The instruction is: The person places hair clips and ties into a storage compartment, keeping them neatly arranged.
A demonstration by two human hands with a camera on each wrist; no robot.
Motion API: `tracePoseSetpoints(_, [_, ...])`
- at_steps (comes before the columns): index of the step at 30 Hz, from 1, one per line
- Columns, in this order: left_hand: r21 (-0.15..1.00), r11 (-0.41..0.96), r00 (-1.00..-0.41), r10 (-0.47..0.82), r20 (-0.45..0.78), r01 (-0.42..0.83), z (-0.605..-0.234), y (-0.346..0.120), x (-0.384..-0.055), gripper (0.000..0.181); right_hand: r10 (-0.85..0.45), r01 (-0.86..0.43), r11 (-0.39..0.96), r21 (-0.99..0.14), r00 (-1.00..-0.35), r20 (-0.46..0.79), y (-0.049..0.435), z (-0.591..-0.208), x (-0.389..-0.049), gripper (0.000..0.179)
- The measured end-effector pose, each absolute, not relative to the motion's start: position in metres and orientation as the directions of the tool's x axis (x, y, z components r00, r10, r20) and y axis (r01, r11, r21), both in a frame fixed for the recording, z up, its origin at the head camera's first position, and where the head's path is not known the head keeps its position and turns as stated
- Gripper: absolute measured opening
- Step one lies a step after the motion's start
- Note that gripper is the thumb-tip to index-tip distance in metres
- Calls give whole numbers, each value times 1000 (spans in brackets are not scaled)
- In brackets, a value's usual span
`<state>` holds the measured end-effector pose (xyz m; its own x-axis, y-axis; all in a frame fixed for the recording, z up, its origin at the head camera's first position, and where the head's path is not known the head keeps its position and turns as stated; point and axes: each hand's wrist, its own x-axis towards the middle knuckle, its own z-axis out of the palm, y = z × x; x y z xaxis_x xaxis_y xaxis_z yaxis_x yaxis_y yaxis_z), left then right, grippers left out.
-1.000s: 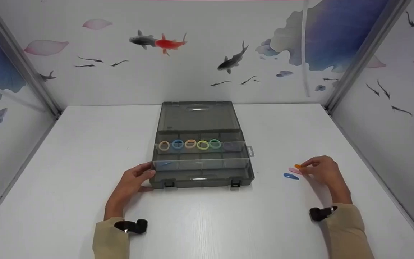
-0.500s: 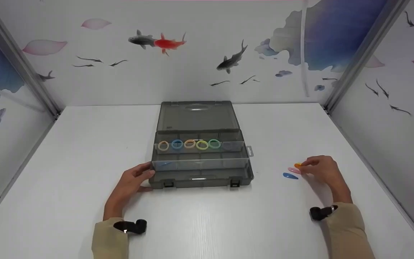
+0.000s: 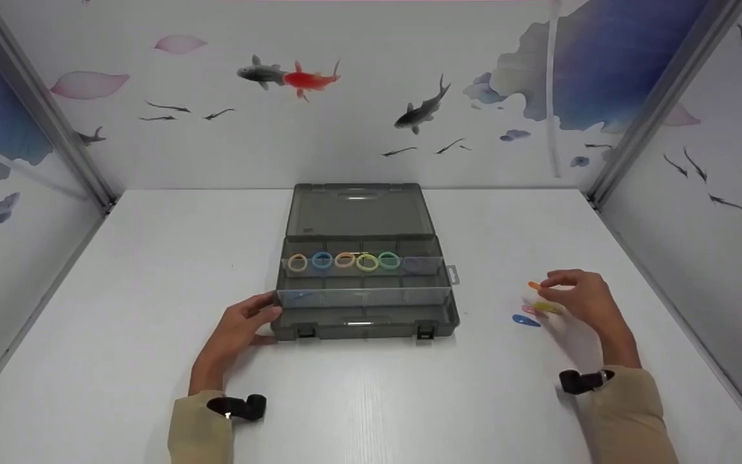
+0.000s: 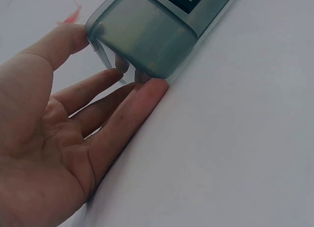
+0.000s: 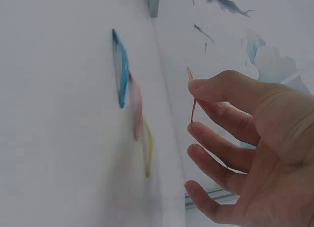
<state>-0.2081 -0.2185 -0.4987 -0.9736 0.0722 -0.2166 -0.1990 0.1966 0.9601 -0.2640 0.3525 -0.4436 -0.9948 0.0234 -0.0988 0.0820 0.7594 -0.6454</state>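
My right hand (image 3: 582,299) pinches an orange hair clip (image 3: 533,285) between thumb and fingertips, just above the table. Under it lie a yellow hair clip (image 3: 547,308), a pink hair clip (image 3: 528,310) partly covered by the yellow one, and a blue hair clip (image 3: 526,320). My left hand (image 3: 232,328) holds the front left corner of a grey see-through plastic box (image 3: 364,330); in the left wrist view the thumb is at the rim and the other fingers lie along the side wall (image 4: 147,36). The box's lid (image 3: 359,212) is laid back.
Coloured rings, among them a blue ring (image 3: 322,260) and a green ring (image 3: 389,260), stand in the box's back row. A faint blue thing (image 3: 297,295) lies in the middle row at left. A fish-printed wall (image 3: 371,142) stands behind the table.
My right hand has risen slightly with the orange hair clip, and the yellow hair clip beneath has come into view. The left hand keeps its hold on the box.
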Motion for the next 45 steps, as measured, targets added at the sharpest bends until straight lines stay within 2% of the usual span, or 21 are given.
tracePoseSetpoints(4, [959,200,-973,73,-220,-202,-498,-218,-209,63,7,19,760,-650,-1000,-21,345,-428,-261,38])
tracePoseSetpoints(12, [961,192,-974,67,-214,-198,-498,-221,-209,62,-59,-81,736,-672,-997,56,317,-408,-269,31])
tracePoseSetpoints(20, [964,188,-976,76,-206,-189,-496,-220,-208,61,-141,-146,730,-667,-988,62,279,-396,-285,24])
tracePoseSetpoints(30, [964,192,-976,84,-201,-182,-495,-218,-209,63,-226,-224,677,-702,-970,92,225,-410,-293,15])
tracePoseSetpoints(38, [965,186,-976,80,-202,-185,-496,-219,-208,61,-306,-274,633,-724,-948,92,193,-403,-298,12])
tracePoseSetpoints(45, [967,170,-977,70,-203,-189,-500,-219,-208,59,-371,-335,630,-701,-922,108,156,-395,-301,11])
